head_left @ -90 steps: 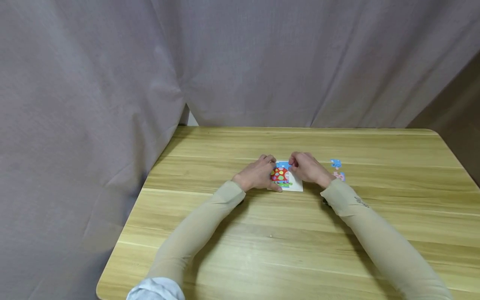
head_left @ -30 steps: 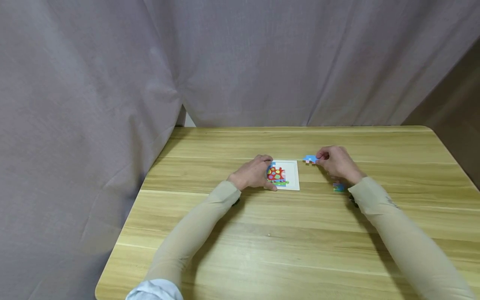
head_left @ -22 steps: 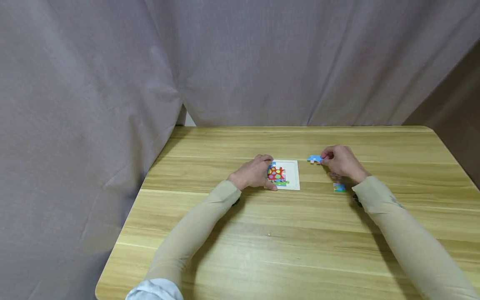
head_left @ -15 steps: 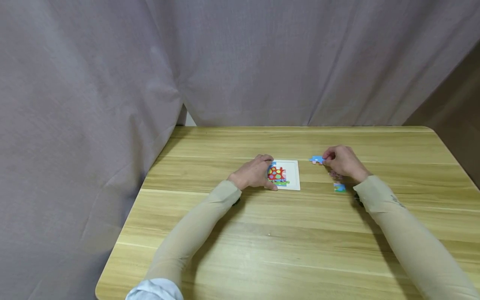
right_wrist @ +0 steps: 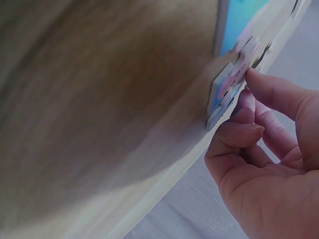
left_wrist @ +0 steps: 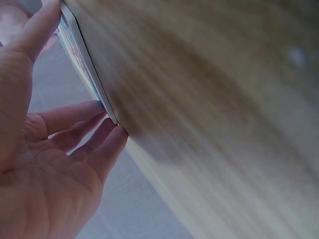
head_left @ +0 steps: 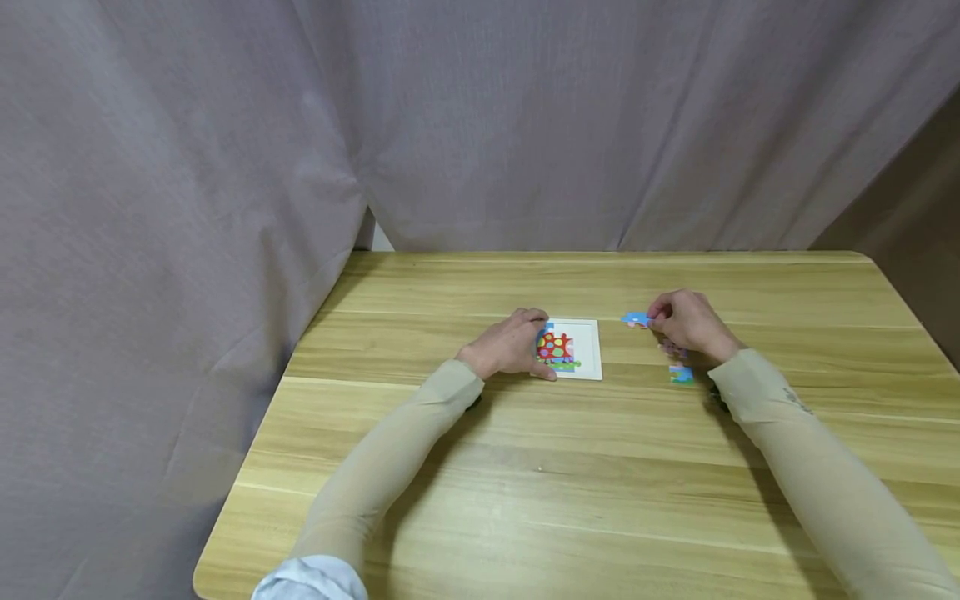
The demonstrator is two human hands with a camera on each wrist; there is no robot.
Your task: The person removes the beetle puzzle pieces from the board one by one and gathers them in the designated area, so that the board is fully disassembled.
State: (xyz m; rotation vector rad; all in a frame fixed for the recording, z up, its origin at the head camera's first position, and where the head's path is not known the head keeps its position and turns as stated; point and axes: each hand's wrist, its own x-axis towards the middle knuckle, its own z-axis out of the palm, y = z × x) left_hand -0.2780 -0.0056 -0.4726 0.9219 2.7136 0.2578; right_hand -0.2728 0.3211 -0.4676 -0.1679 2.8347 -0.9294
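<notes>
My left hand (head_left: 510, 343) grips the left side of a white puzzle tray (head_left: 588, 350), thumb at the near edge and fingers at the far one. In the left wrist view the tray (left_wrist: 89, 62) lies edge-on between thumb and fingers. Joined pieces of a red spotted ladybird picture (head_left: 555, 347) fill its left part. To the tray's right, my right hand (head_left: 688, 323) pinches a blue puzzle piece (head_left: 636, 319) at its right end, low over the table. Pinkish puzzle pieces (head_left: 672, 348) and a blue-green puzzle piece (head_left: 682, 375) lie beside that hand, partly hidden by it in the right wrist view.
Everything is on a wooden table (head_left: 540, 500) with rounded corners. A grey curtain (head_left: 495, 133) hangs along its back and left edges.
My right hand has gone from the tray out to the right, and the blue piece has shifted slightly rightward with it over the last second. My left hand stays on the tray.
</notes>
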